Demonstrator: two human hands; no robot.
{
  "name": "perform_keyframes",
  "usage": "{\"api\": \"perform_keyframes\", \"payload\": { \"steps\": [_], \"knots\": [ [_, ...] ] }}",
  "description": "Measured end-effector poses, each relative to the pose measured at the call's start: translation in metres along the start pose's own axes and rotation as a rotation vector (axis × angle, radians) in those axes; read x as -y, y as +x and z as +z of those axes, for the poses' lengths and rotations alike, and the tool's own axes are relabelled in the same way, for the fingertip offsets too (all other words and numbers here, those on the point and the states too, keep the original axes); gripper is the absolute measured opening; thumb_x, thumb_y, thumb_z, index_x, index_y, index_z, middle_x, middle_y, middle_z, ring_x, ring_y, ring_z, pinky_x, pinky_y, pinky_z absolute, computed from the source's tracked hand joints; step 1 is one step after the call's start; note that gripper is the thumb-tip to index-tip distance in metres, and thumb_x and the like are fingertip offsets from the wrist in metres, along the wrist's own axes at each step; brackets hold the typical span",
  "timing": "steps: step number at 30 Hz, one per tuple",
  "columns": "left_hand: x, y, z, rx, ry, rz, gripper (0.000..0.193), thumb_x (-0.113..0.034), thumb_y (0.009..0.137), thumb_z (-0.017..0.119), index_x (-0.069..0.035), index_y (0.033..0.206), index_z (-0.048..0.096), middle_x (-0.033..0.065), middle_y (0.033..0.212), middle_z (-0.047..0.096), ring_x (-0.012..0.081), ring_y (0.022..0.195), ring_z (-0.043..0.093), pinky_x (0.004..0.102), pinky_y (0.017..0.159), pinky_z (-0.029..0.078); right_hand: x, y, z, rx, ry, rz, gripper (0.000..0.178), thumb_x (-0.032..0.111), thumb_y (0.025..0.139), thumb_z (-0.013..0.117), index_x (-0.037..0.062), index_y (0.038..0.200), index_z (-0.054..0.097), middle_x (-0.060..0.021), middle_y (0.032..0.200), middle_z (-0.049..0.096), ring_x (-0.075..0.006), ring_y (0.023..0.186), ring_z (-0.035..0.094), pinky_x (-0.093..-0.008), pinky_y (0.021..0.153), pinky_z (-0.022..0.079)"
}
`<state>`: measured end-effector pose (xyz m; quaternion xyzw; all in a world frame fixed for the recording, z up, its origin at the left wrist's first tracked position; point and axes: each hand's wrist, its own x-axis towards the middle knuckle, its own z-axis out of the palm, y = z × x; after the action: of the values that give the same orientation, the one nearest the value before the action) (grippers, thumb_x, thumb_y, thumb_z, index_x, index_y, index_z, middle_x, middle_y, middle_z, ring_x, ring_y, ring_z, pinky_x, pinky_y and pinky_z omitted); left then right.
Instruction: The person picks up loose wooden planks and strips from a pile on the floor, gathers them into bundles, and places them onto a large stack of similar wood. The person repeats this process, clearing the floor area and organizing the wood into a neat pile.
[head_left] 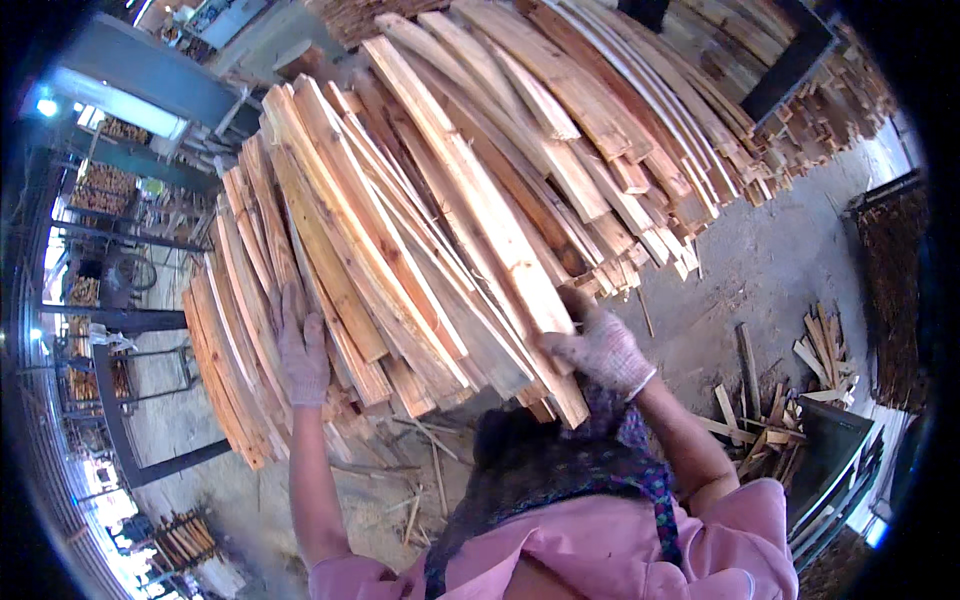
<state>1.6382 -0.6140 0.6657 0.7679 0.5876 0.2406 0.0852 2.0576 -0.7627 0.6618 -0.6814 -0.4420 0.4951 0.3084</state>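
Observation:
A large stack of rough wooden planks (400,250) lies in front of me, its near ends uneven. My left hand (303,355), in a pale knitted glove, rests on the planks at the left with its fingers stretched out along the wood. The right hand (612,352), gloved too, is closed round the near end of a long, light-coloured plank (490,225) on top of the stack. Its thumb shows on the plank's end; some of its other fingers are hidden.
More planks (590,90) continue to the far right. Wood offcuts (765,430) lie on the concrete floor (740,265) at the right, beside a dark green metal frame (835,450). Thin scraps (415,505) are scattered below the stack. A dark metal frame (125,430) stands at the left.

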Motion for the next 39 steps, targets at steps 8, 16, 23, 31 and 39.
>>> {"api": "perform_keyframes", "payload": {
  "steps": [8, 16, 23, 31, 39],
  "knots": [
    [-0.001, 0.006, 0.005, -0.027, 0.012, -0.063, 0.062, -0.040, 0.106, 0.047, -0.001, 0.155, 0.047, 0.0228, 0.163, 0.040, 0.0403, 0.155, 0.028, 0.0478, 0.127, 0.021, -0.025, -0.009, -0.054, -0.160, -0.184, 0.065, 0.067, 0.033, 0.091, 0.078, -0.0046, 0.142, 0.056, -0.0205, 0.124, 0.072, -0.0214, 0.108, 0.070, -0.0373, 0.093, 0.056],
    [0.001, 0.003, 0.006, 0.003, 0.021, -0.050, 0.061, -0.038, 0.109, 0.044, -0.004, 0.160, 0.040, 0.0194, 0.169, 0.031, 0.0341, 0.160, 0.020, 0.0432, 0.130, 0.016, -0.043, -0.036, -0.027, 0.430, -0.062, 0.284, 0.079, 0.062, 0.085, 0.078, -0.0054, 0.125, 0.068, -0.0281, 0.110, 0.073, -0.0361, 0.108, 0.072, -0.0419, 0.094, 0.054],
    [0.003, 0.004, 0.006, -0.007, 0.005, -0.048, 0.061, -0.040, 0.109, 0.046, -0.005, 0.159, 0.040, 0.0218, 0.167, 0.033, 0.0373, 0.157, 0.025, 0.0446, 0.129, 0.019, -0.008, -0.053, -0.002, 0.168, -0.253, 0.154, 0.053, 0.047, 0.091, 0.076, -0.0032, 0.104, 0.071, -0.0244, 0.091, 0.073, -0.0350, 0.088, 0.075, -0.0451, 0.079, 0.056],
    [0.012, -0.002, 0.004, -0.049, -0.004, -0.019, 0.064, -0.044, 0.108, 0.049, -0.003, 0.156, 0.044, 0.0250, 0.165, 0.034, 0.0399, 0.155, 0.029, 0.0460, 0.126, 0.024, -0.025, -0.111, 0.024, 0.395, 1.767, 0.217, 0.074, 0.069, 0.103, 0.041, 0.0014, 0.128, 0.060, 0.0026, 0.066, 0.049, -0.0105, 0.048, 0.041, -0.0311, 0.051, 0.043],
    [0.022, 0.000, 0.016, -0.135, 0.058, 0.094, 0.066, -0.049, 0.107, 0.049, -0.001, 0.152, 0.049, 0.0280, 0.160, 0.040, 0.0436, 0.150, 0.036, 0.0483, 0.124, 0.028, -0.031, -0.119, 0.040, -0.018, 0.788, 0.051, 0.071, 0.056, 0.098, 0.057, -0.0064, 0.132, 0.062, -0.0021, 0.071, 0.060, -0.0125, 0.053, 0.055, -0.0303, 0.055, 0.054]
  ]
}}
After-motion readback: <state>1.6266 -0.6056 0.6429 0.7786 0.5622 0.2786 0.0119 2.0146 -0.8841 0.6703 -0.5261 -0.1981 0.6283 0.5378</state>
